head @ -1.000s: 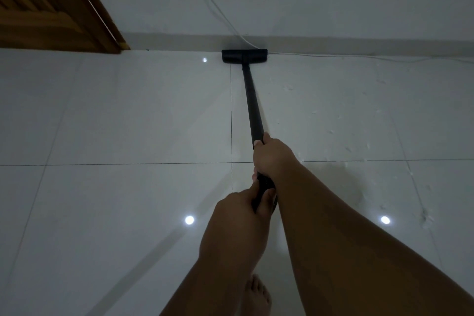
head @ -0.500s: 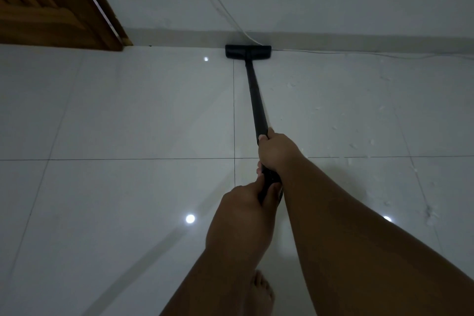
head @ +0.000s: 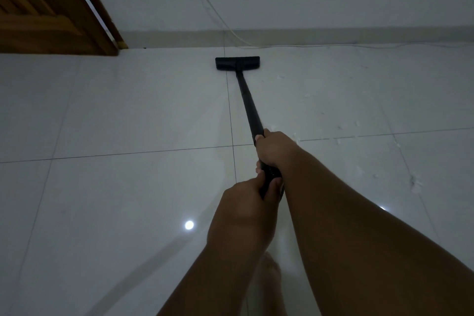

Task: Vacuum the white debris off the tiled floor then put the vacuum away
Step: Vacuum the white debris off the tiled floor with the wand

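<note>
A black vacuum wand [head: 250,108] runs from my hands to its flat floor head [head: 237,63], which sits on the white tiled floor [head: 128,115] a short way off the wall. My right hand [head: 275,150] grips the wand higher up. My left hand [head: 246,209] grips the wand's near end just below it. White debris [head: 338,128] lies scattered on the tiles to the right of the wand, with a clump [head: 414,183] at the far right.
A wooden door [head: 48,7] stands at the upper left. A white cable [head: 295,45] hangs down the wall and runs along the skirting to the right. My bare foot [head: 272,274] shows under my arms. Ceiling light reflections [head: 189,225] glint on the tiles.
The floor head has come back from the skirting towards me, leaving a gap of tile behind it. Both hands keep their hold on the wand.
</note>
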